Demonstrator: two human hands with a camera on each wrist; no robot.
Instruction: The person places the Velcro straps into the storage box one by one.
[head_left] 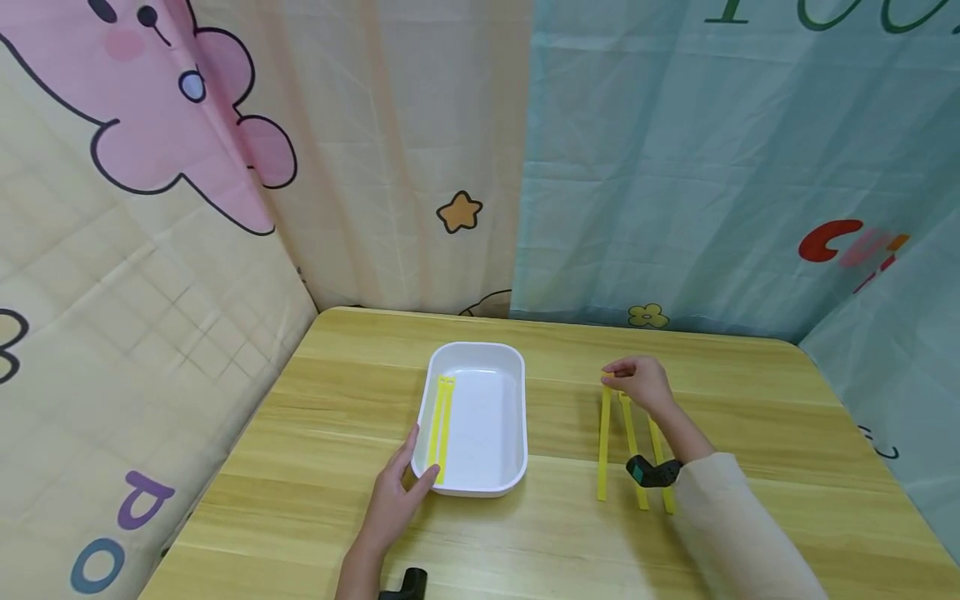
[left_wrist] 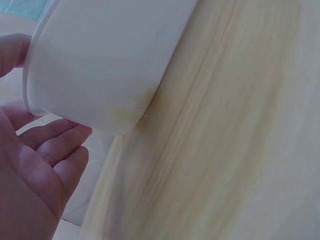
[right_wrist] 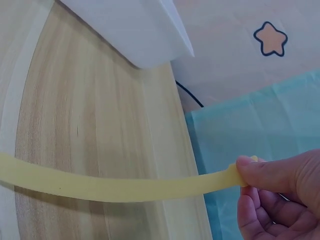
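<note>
Strip (yel.) (head_left: 603,442) pinched at far end by R hand (head_left: 637,382), right of wht tray (head_left: 487,433); L hand (head_left: 393,496) grips tray's near-left corner; 2 other strips (head_left: 446,429) inside, left.

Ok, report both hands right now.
Left hand: holding the white, rounded-rectangular plastic tray by its rim.
Right hand: pinching one end of a long, flat yellow strip.

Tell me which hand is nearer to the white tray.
Left. The left hand holds the white tray at its near left corner; the right hand is away to the tray's right, pinching a yellow strip.
</note>
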